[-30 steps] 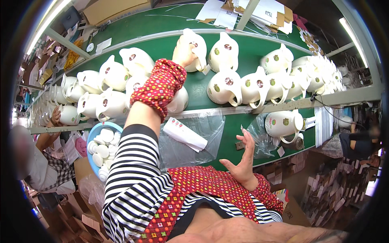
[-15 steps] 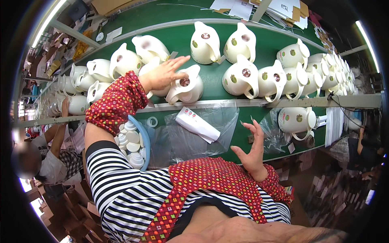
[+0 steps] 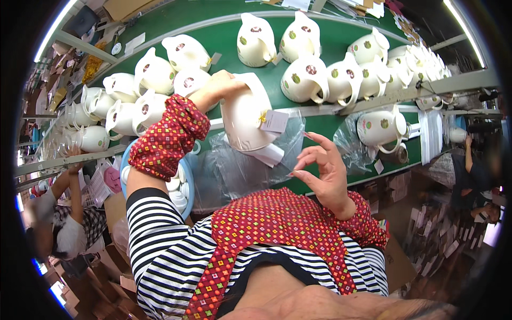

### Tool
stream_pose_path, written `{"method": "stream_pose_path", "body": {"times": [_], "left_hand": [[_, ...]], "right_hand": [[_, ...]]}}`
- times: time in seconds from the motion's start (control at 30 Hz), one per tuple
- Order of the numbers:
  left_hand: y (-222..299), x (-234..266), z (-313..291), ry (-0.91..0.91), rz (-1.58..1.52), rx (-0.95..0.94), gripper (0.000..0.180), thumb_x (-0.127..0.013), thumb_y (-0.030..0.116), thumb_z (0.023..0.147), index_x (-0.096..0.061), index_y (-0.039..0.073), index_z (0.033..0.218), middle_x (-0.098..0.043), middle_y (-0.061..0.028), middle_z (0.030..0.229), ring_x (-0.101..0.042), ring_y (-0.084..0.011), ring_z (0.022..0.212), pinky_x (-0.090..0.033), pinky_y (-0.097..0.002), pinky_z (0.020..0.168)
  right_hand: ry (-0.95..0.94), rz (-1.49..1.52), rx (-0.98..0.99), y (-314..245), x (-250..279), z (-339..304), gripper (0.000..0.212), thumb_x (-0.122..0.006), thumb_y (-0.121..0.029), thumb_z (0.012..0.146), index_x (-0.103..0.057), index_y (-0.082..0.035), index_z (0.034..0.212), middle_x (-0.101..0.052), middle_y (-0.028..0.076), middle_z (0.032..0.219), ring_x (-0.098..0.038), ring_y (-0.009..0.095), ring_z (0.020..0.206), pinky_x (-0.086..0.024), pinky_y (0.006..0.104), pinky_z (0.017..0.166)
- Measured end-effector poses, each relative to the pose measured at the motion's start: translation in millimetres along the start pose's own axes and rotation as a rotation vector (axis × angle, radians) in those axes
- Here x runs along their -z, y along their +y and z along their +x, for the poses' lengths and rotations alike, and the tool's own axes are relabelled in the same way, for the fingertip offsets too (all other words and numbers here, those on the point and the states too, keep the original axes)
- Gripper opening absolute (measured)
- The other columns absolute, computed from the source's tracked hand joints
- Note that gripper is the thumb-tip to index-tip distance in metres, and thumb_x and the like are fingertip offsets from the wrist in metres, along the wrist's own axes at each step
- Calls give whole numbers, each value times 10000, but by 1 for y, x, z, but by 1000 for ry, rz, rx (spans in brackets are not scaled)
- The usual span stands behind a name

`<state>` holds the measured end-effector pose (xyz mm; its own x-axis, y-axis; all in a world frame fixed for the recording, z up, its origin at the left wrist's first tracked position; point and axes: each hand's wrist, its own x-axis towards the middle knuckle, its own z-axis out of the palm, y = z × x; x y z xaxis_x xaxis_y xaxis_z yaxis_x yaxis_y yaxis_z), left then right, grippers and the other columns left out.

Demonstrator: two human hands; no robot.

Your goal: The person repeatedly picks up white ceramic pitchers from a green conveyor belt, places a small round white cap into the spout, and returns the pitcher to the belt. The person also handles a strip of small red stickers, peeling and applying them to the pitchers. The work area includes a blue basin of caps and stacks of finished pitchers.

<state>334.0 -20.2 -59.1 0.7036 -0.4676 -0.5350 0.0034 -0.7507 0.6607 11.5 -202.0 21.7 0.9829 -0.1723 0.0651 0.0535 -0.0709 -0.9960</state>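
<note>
My left hand [image 3: 221, 86] is closed on the upper part of a cream-white jug [image 3: 245, 114], which hangs tilted over the near edge rail. Its fingers are partly hidden behind the jug. A small pale tag [image 3: 275, 121] dangles from the jug by a yellow tie. Under the jug lie a folded white paper [image 3: 269, 154] and a clear plastic bag [image 3: 229, 181]. To the right of the jug, my right hand [image 3: 328, 173] is raised with fingers bent and apart, nothing between them. Beyond it, another jug [image 3: 381, 128] with green and red prints lies on the near ledge.
Rows of similar jugs [image 3: 304, 80] stand on the green table behind a metal rail [image 3: 394, 96]. A blue basin [image 3: 189, 205] with white lids sits by my left arm. A clear bag [image 3: 346, 144] lies at right. Other people [image 3: 64, 224] are at both sides.
My left hand has taken hold of a jug from the front row and brought it nearer, over the rail and paper. My right hand's fingers have bent inward.
</note>
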Motion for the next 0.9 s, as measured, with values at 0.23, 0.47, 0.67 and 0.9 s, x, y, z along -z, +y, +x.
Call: {"method": "stream_pose_path", "body": {"times": [0.23, 0.47, 0.67, 0.9], "left_hand": [[-34, -75, -45, -431, -401, 289, 649, -775, 505, 809, -702, 18, 1232, -755, -150, 1091, -756, -273, 924, -599, -409, 750], [-47, -99, -84, -438, -474, 257, 477, -661, 385, 885, -723, -9, 1148, -754, -128, 949, -748, -229, 778, -587, -376, 645], [-46, -98, -96, -399, -403, 237, 463, -669, 375, 848, -728, 27, 1147, -748, -114, 988, -740, -216, 814, -578, -378, 667], [-50, -99, -96, -414, -410, 234, 467, -668, 394, 849, -728, 46, 1156, -743, -98, 982, -734, -204, 809, -567, -367, 657]], "right_hand": [[-267, 328, -290, -15, -23, -21, 727, -744, 67, 883, -408, 31, 1526, -719, 64, 957, -668, 157, 1054, -487, 324, 1021], [-230, 134, -307, 2, -34, -34, 733, -738, 40, 874, -413, -4, 1530, -726, 35, 922, -682, 131, 973, -459, 365, 1062], [-319, -123, -118, -3, -36, -36, 884, -733, 53, 837, -341, -104, 1614, -686, 47, 883, -671, 169, 935, -458, 367, 1040], [-402, -351, 26, 7, -35, -39, 954, -761, 46, 841, -263, -75, 1645, -699, 42, 902, -638, 203, 993, -407, 388, 1096]]}}
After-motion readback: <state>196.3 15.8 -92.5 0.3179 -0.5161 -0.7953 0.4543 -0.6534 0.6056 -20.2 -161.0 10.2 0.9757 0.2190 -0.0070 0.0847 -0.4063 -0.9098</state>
